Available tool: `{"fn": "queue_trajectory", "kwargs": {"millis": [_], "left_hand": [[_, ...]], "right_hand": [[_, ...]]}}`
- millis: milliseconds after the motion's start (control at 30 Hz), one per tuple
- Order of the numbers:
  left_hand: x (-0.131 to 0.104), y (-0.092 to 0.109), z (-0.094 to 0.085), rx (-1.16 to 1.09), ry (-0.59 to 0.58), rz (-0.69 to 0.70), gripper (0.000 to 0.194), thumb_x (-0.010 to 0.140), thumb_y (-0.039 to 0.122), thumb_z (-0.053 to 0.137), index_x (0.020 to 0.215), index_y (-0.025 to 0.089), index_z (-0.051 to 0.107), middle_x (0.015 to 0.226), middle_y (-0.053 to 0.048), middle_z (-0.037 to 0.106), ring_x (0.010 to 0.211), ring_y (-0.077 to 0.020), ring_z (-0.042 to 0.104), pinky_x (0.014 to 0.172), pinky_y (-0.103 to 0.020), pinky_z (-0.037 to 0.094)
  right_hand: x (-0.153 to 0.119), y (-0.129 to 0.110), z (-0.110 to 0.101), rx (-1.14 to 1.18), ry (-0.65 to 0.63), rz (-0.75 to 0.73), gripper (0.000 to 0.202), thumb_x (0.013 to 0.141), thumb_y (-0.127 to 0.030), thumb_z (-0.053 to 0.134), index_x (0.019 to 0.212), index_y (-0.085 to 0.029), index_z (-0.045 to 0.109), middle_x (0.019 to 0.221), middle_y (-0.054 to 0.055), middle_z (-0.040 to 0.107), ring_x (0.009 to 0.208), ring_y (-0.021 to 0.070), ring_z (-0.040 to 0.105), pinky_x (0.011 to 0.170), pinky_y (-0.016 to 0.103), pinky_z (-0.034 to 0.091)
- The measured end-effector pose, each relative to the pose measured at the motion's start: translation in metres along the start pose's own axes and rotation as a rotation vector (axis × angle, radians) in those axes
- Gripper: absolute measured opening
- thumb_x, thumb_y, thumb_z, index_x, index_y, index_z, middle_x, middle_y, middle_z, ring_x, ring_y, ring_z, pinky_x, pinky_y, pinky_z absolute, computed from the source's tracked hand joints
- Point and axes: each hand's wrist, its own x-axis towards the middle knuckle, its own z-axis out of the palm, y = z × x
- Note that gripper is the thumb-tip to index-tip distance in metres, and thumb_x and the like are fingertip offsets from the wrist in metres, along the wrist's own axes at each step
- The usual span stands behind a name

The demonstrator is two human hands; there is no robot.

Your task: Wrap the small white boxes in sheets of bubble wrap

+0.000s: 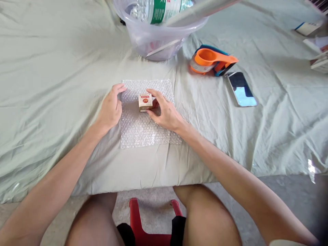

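A small cardboard box (145,102) with a red label on its top sits on a sheet of bubble wrap (143,133). My right hand (165,111) grips this box from its right side, thumb at the near edge and index finger at the far edge. At the left edge of the bubble wrap rests my left hand (110,106), its fingertips touching the sheet near the far left corner. The left fingers are loosely bent and apart, with nothing visible between them.
Beyond the wrap stands a translucent plastic basin (159,42) holding a green-labelled bottle (164,10) and a long pale roll. To the right lie an orange tape dispenser (205,61) and a phone (242,89). Small boxes (320,63) sit at the far right of the cloth-covered table (51,58).
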Motion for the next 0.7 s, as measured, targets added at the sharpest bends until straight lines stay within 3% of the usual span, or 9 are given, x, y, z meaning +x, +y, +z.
{"fn": "queue_trajectory", "kwargs": {"millis": [133, 233, 333, 467, 600, 700], "left_hand": [[0.001, -0.002, 0.002, 0.022, 0.001, 0.013, 0.053, 0.113, 0.024, 0.034, 0.164, 0.025, 0.048, 0.167, -0.012, 0.071, 0.156, -0.0279, 0.067, 0.136, -0.054, 0.051], [0.003, -0.004, 0.004, 0.023, 0.009, 0.014, 0.047, 0.121, 0.036, 0.03, 0.16, 0.022, 0.051, 0.165, -0.011, 0.071, 0.16, -0.0276, 0.063, 0.14, -0.054, 0.047], [0.004, -0.003, 0.006, 0.034, 0.007, 0.01, 0.054, 0.123, 0.045, 0.024, 0.16, 0.017, 0.053, 0.164, -0.012, 0.071, 0.16, -0.0283, 0.062, 0.142, -0.053, 0.045], [0.003, 0.004, 0.005, 0.084, -0.012, 0.0, 0.05, 0.119, 0.034, 0.028, 0.16, 0.022, 0.054, 0.164, -0.013, 0.07, 0.161, -0.0297, 0.061, 0.141, -0.051, 0.044], [-0.002, 0.012, 0.004, 0.158, -0.029, -0.005, 0.054, 0.113, 0.025, 0.034, 0.164, 0.019, 0.052, 0.169, -0.018, 0.065, 0.163, -0.0354, 0.057, 0.142, -0.059, 0.041], [-0.003, 0.014, 0.003, 0.171, 0.01, -0.04, 0.054, 0.113, 0.028, 0.038, 0.165, 0.024, 0.053, 0.169, -0.016, 0.064, 0.163, -0.0366, 0.056, 0.142, -0.06, 0.042]], "right_hand": [[0.001, 0.006, 0.002, 0.026, -0.003, 0.021, 0.073, 0.098, -0.024, 0.063, 0.17, -0.026, 0.045, 0.169, 0.015, 0.063, 0.116, 0.0321, 0.077, 0.116, 0.061, 0.065], [0.001, 0.009, 0.002, 0.031, 0.01, 0.039, 0.076, 0.097, -0.025, 0.065, 0.17, -0.025, 0.044, 0.167, 0.016, 0.064, 0.11, 0.031, 0.078, 0.114, 0.061, 0.066], [0.001, 0.01, 0.001, 0.024, 0.031, 0.051, 0.081, 0.096, -0.025, 0.066, 0.172, -0.025, 0.041, 0.166, 0.017, 0.064, 0.132, 0.0356, 0.075, 0.117, 0.061, 0.065], [-0.001, 0.008, 0.0, 0.015, 0.034, 0.064, 0.084, 0.095, -0.025, 0.069, 0.173, -0.03, 0.04, 0.172, 0.014, 0.06, 0.153, 0.039, 0.064, 0.121, 0.062, 0.062], [0.0, 0.009, 0.0, 0.018, 0.035, 0.049, 0.079, 0.096, -0.026, 0.067, 0.171, -0.027, 0.043, 0.169, 0.016, 0.062, 0.144, 0.0385, 0.07, 0.119, 0.061, 0.063], [0.002, 0.013, 0.0, 0.035, 0.014, 0.037, 0.078, 0.098, -0.035, 0.068, 0.172, -0.028, 0.042, 0.167, 0.015, 0.063, 0.125, 0.0342, 0.074, 0.117, 0.059, 0.063]]}}
